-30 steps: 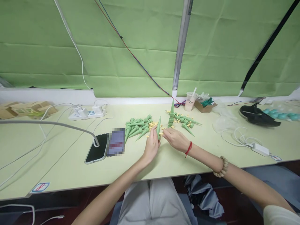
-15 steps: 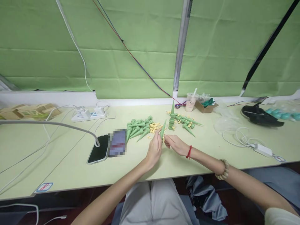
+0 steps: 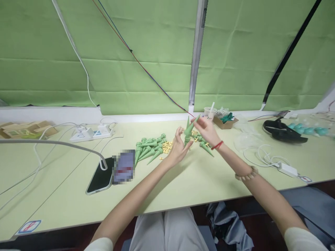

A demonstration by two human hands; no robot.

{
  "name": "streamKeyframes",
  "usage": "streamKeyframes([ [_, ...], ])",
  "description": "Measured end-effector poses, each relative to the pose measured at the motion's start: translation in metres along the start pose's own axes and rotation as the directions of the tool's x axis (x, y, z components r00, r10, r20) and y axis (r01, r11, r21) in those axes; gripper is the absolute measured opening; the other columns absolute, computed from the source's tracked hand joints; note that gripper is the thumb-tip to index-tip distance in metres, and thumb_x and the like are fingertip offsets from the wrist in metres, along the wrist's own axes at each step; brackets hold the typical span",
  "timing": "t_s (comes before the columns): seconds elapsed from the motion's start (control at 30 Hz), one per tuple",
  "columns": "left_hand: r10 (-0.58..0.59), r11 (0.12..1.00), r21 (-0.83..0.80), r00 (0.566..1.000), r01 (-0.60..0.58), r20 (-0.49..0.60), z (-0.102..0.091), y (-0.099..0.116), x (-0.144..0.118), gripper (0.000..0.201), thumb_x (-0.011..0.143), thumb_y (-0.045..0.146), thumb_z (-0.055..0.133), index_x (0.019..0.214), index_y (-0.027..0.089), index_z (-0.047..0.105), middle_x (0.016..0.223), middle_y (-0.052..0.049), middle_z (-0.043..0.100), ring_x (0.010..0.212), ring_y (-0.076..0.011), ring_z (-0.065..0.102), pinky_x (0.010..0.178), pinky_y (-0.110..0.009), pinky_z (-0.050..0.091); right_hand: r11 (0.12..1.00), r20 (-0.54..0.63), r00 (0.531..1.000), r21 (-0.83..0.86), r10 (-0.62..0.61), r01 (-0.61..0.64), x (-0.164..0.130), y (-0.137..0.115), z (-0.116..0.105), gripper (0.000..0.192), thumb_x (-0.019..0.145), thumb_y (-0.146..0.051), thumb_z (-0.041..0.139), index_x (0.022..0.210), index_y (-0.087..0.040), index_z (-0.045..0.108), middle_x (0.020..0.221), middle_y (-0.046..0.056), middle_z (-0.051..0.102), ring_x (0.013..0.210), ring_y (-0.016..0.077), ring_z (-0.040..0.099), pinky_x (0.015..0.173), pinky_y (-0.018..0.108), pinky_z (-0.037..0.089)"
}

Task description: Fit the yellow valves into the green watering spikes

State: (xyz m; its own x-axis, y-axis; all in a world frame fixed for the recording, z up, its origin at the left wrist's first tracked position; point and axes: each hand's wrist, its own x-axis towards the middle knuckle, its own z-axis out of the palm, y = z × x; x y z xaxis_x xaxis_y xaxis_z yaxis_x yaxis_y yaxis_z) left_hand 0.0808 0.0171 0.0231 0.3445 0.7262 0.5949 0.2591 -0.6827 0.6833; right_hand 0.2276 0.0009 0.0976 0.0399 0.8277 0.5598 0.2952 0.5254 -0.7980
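Note:
My right hand (image 3: 208,129) pinches a green plastic cone (image 3: 192,126) near its pointed tip and holds it slanted above the table. My left hand (image 3: 178,148) is just under the cone's wide end with its fingers spread; I cannot tell if it touches the cone. Behind the hands stands an upright stack of cones (image 3: 187,136). A pile of loose green cones (image 3: 148,149) lies to the left, small yellow pieces (image 3: 166,146) beside it. More cones (image 3: 206,147) lie to the right under my right wrist.
A black phone (image 3: 101,177) and a blurred card (image 3: 124,166) lie front left, under a grey cable (image 3: 52,143). A power strip (image 3: 91,132), a drink cup (image 3: 209,112), a cardboard box (image 3: 225,121), a black object (image 3: 282,129) and a white charger (image 3: 287,169) sit around.
Both hands have lifted away from the table toward the far side. The cone went from my left hand's grip to my right hand's, and my left hand's fingers opened.

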Motion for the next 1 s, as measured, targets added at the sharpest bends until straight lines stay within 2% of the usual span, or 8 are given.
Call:
streamKeyframes([
  [0.1,-0.122,0.992,-0.027,0.989,0.12,-0.088,0.017,-0.026,0.025,0.091,0.066,0.038,0.068,0.134,0.012,0.014,0.14,-0.023,0.022,0.132,-0.0307,0.024,0.105,-0.044,0.024,0.979,-0.145,0.981,-0.176,-0.129,0.103,0.051,-0.002,-0.011,0.023,0.082,-0.035,0.046,0.095,-0.018,0.055,0.091,0.007,0.063,0.084,0.017,0.06,0.079,0.03,0.046],
  [0.23,-0.246,0.963,-0.131,0.968,0.237,-0.051,0.038,-0.055,0.039,0.055,0.067,0.029,0.067,0.112,0.011,0.043,0.12,-0.019,0.05,0.118,-0.0278,0.045,0.1,-0.043,0.033,0.944,-0.021,0.993,-0.315,-0.115,0.102,0.09,0.015,-0.009,0.021,0.08,-0.025,0.048,0.094,-0.016,0.06,0.081,0.006,0.066,0.075,0.0165,0.061,0.074,0.03,0.047],
  [0.37,-0.257,0.933,-0.267,0.966,0.242,-0.023,0.051,-0.067,0.04,0.018,0.079,0.021,0.052,0.096,0.016,0.049,0.104,-0.012,0.062,0.092,-0.0192,0.061,0.081,-0.036,0.046,0.915,0.109,0.994,-0.403,0.025,0.021,0.088,0.032,-0.004,0.017,0.079,-0.024,0.05,0.085,-0.014,0.063,0.084,0.008,0.067,0.071,0.0169,0.062,0.068,0.03,0.048],
  [0.63,-0.262,0.927,-0.284,0.965,0.246,-0.018,0.056,-0.072,0.043,0.015,0.079,0.02,0.051,0.093,0.017,0.052,0.091,-0.007,0.065,0.081,-0.0153,0.061,0.076,-0.03,0.046,0.916,0.101,0.993,-0.4,0.06,-0.014,0.08,0.038,-0.014,0.025,0.078,-0.03,0.056,0.095,-0.013,0.061,0.085,0.01,0.068,0.071,0.0174,0.063,0.069,0.031,0.05],
  [0.73,-0.245,0.927,-0.29,0.969,0.239,0.015,0.055,-0.07,0.042,0.018,0.079,0.019,0.05,0.097,0.016,0.053,0.096,-0.009,0.065,0.087,-0.016,0.061,0.08,-0.031,0.045,0.943,-0.015,0.998,-0.326,0.069,-0.07,0.068,0.045,-0.032,0.04,0.081,-0.037,0.053,0.113,-0.014,0.053,0.098,0.012,0.066,0.079,0.0171,0.063,0.071,0.031,0.05],
  [0.8,-0.227,0.928,-0.296,0.973,0.227,0.036,0.055,-0.067,0.04,0.021,0.079,0.02,0.049,0.1,0.016,0.053,0.1,-0.01,0.065,0.09,-0.0167,0.061,0.082,-0.032,0.045,0.904,-0.102,0.99,-0.408,0.094,-0.128,0.048,0.055,-0.045,0.038,0.082,-0.041,0.049,0.107,-0.014,0.057,0.095,0.012,0.066,0.08,0.0178,0.063,0.073,0.032,0.049],
  [0.9,-0.203,0.931,-0.3,0.978,0.208,0.047,0.054,-0.063,0.038,0.021,0.079,0.02,0.05,0.099,0.016,0.054,0.101,-0.01,0.065,0.091,-0.0168,0.06,0.084,-0.031,0.044,0.697,-0.017,0.955,-0.68,0.297,-0.229,0.004,0.078,-0.054,0.023,0.073,-0.037,0.062,0.081,-0.016,0.064,0.076,0.009,0.067,0.07,0.0197,0.063,0.068,0.033,0.048],
  [1.0,-0.246,0.922,-0.303,0.969,0.241,0.024,0.055,-0.062,0.038,0.019,0.078,0.02,0.052,0.097,0.017,0.055,0.095,-0.008,0.066,0.086,-0.0156,0.06,0.08,-0.03,0.045,0.538,0.01,0.898,-0.804,0.44,-0.254,-0.039,0.102,-0.048,0.031,0.061,-0.031,0.072,0.089,-0.02,0.064,0.079,0.005,0.068,0.073,0.0196,0.063,0.065,0.03,0.047],
])
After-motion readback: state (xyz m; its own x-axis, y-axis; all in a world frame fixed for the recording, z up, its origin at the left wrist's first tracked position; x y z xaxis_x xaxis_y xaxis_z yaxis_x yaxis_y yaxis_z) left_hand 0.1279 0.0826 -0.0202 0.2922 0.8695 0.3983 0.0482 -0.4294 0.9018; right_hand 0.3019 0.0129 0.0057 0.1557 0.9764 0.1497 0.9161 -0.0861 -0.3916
